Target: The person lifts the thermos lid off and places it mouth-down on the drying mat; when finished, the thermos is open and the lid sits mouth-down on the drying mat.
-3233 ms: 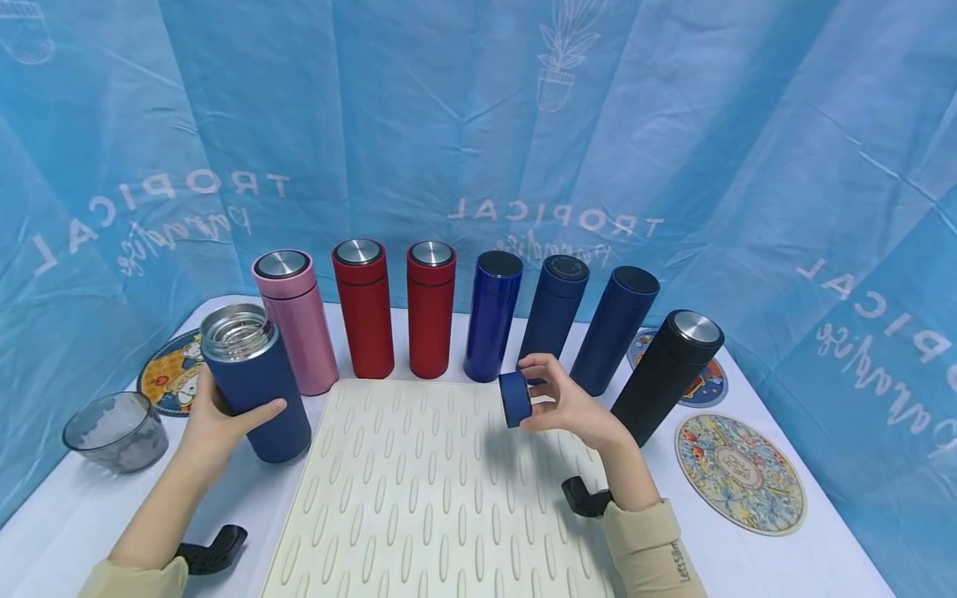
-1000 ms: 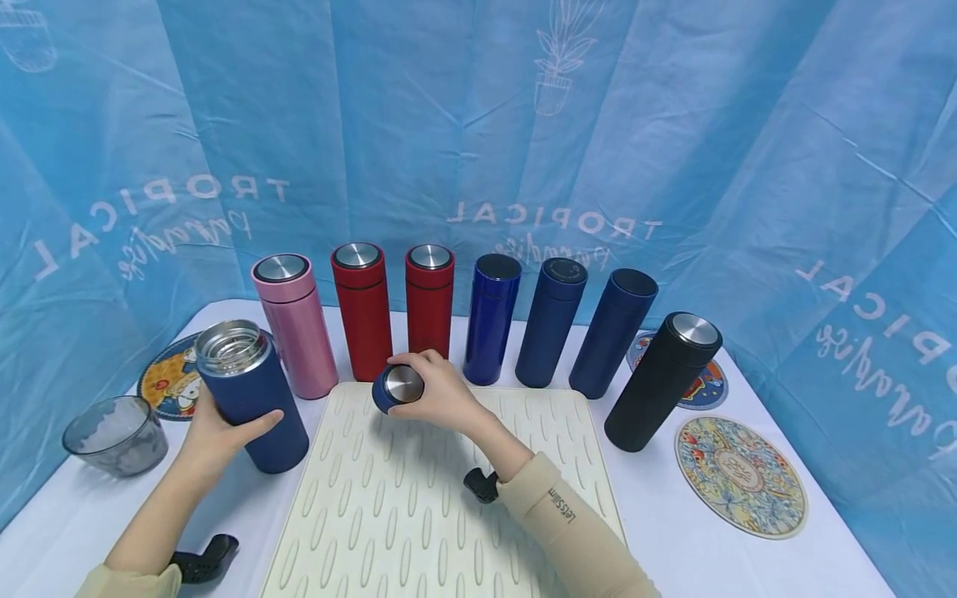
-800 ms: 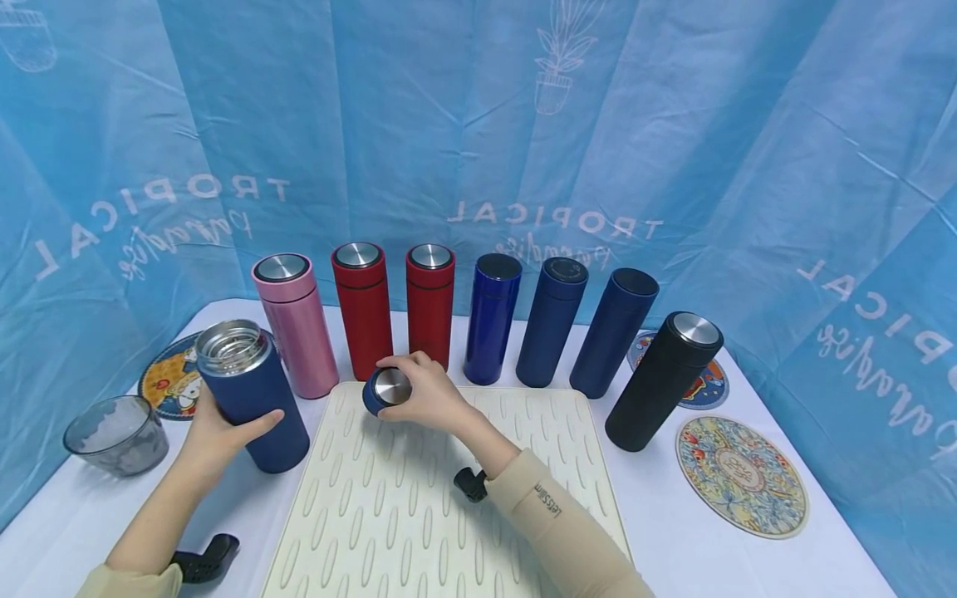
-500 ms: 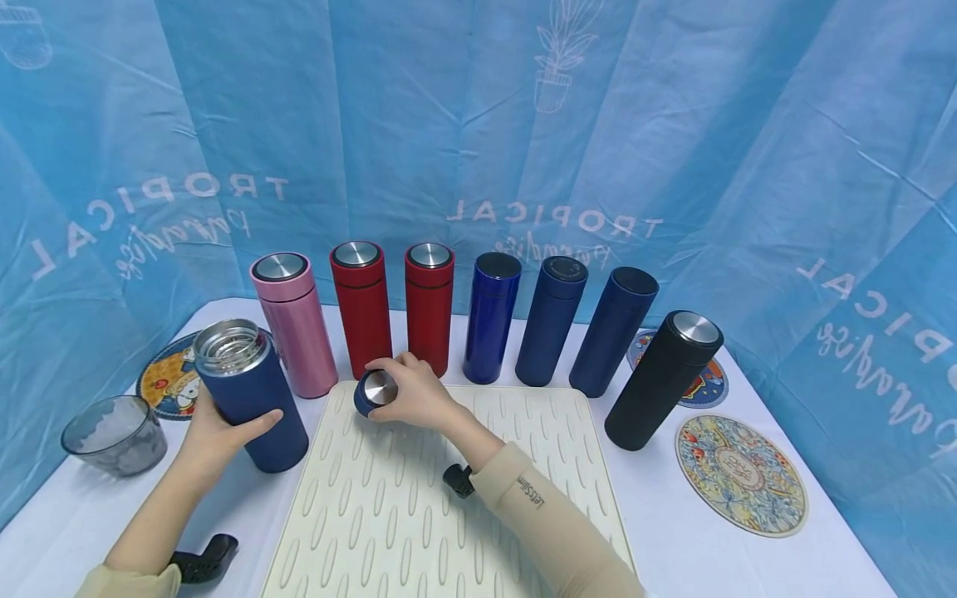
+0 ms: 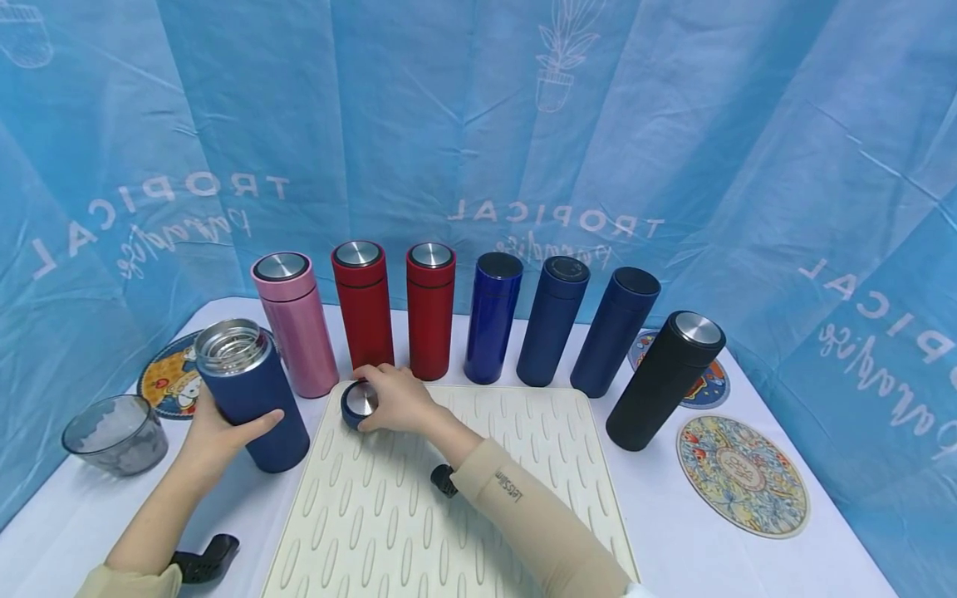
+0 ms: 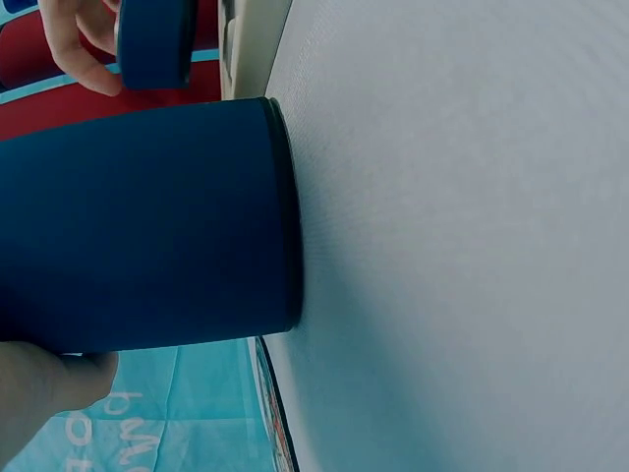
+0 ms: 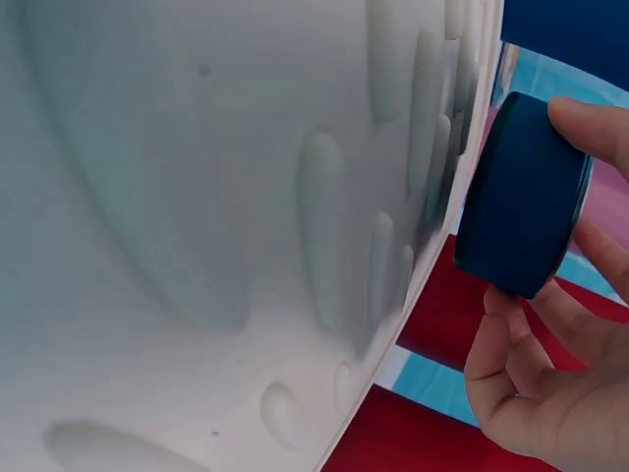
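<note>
My left hand point(image 5: 224, 428) grips a wide dark blue thermos point(image 5: 257, 407) that stands uncapped on the white cloth, its steel mouth showing. With my right hand point(image 5: 398, 400) I hold the blue thermos lid point(image 5: 362, 400) by its sides, steel disc facing up, close over the back left corner of the cream ribbed mat point(image 5: 449, 498). In the right wrist view, thumb and fingertips pinch the lid point(image 7: 526, 197) near the mat's surface. The left wrist view shows the thermos point(image 6: 147, 226) with its base on the cloth and the lid point(image 6: 157, 44) just beyond it.
Along the back stand a pink thermos point(image 5: 299, 332), two red ones, several blue ones and a black one point(image 5: 661, 386). A grey glass bowl point(image 5: 115, 436) sits at far left. Round patterned coasters lie left and right, one point(image 5: 740, 476) at the right edge.
My right hand has carried the lid leftward and lowered it toward the mat's back left corner, turning its steel disc upward. The left hand and thermos stay nearly in place.
</note>
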Demonstrator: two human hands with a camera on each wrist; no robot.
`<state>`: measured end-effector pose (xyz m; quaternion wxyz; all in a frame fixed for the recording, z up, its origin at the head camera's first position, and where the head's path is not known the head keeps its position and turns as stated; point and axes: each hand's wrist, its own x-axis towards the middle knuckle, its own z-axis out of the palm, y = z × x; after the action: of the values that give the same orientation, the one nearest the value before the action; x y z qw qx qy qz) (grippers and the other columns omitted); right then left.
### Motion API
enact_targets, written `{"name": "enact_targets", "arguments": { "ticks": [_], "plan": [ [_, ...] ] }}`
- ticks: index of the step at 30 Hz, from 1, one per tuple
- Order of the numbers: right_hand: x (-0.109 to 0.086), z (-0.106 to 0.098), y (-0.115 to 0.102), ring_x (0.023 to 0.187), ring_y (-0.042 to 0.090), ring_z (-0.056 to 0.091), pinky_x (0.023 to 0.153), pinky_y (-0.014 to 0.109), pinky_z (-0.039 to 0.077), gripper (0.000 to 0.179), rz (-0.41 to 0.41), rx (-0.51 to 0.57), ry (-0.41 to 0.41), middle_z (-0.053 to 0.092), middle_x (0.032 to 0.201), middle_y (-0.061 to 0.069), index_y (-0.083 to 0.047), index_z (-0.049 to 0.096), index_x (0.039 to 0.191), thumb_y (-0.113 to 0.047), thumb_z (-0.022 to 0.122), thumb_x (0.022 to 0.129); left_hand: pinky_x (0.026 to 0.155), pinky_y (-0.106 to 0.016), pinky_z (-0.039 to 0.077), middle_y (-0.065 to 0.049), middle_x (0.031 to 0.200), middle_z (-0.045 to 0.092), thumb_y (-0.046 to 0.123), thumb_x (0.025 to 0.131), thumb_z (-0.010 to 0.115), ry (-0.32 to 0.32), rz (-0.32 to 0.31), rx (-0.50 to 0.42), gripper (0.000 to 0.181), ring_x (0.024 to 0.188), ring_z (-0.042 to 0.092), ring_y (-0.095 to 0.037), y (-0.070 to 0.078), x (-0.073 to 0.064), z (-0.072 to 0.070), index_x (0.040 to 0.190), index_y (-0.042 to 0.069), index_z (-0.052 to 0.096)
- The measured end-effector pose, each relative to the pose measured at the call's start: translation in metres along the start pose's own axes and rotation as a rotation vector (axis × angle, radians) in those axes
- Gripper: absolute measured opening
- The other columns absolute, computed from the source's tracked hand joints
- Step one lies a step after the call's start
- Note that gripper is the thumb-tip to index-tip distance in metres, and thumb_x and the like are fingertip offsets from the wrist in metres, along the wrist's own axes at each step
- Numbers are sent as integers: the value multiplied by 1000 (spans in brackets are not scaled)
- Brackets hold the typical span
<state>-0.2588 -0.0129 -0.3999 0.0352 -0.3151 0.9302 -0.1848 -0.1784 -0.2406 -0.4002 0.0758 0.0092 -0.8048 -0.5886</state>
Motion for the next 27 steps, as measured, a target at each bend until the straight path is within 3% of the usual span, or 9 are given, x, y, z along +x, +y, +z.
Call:
{"name": "enact_targets", "arguments": {
  "ticks": [4, 8, 18, 24, 27],
  "plan": [
    [1, 2, -2, 104, 10, 51, 91, 25, 39, 67, -25, -55, -19, 57, 116, -4, -24, 49, 129, -31, 79, 70, 100, -64, 24, -25, 143, 16, 10, 84, 65, -1, -7, -1, 94, 125, 23, -42, -1, 0, -1, 145, 12, -7],
    [3, 4, -3, 100, 10, 51, 84, 24, 41, 66, -18, -86, -38, 57, 114, -4, -25, 49, 129, -31, 79, 70, 100, -65, 24, -26, 143, 16, 11, 84, 65, 0, -3, 6, 94, 125, 23, -44, 0, 0, -1, 145, 12, -7],
    [3, 6, -2, 101, 11, 50, 79, 24, 41, 68, 19, -72, -83, 56, 117, -3, -25, 45, 132, -33, 77, 72, 99, -64, 25, -25, 141, 18, 12, 84, 66, 9, 12, 4, 93, 124, 26, -36, -2, -2, 0, 145, 16, -4],
    [-6, -3, 2, 118, 19, 45, 93, 36, 41, 70, 44, 68, -5, 49, 132, 0, -26, 43, 136, -33, 76, 75, 98, -63, 28, -23, 140, 20, 13, 84, 66, 11, 20, 21, 93, 121, 32, -25, -2, -1, 1, 145, 18, -3],
    [-12, -10, 4, 118, 19, 47, 91, 36, 44, 64, 27, 188, 40, 51, 131, 1, -24, 44, 135, -29, 74, 77, 98, -64, 28, -23, 139, 20, 12, 84, 66, 15, 27, 17, 92, 122, 32, -27, -2, -1, 1, 145, 18, -2]
  ]
}}
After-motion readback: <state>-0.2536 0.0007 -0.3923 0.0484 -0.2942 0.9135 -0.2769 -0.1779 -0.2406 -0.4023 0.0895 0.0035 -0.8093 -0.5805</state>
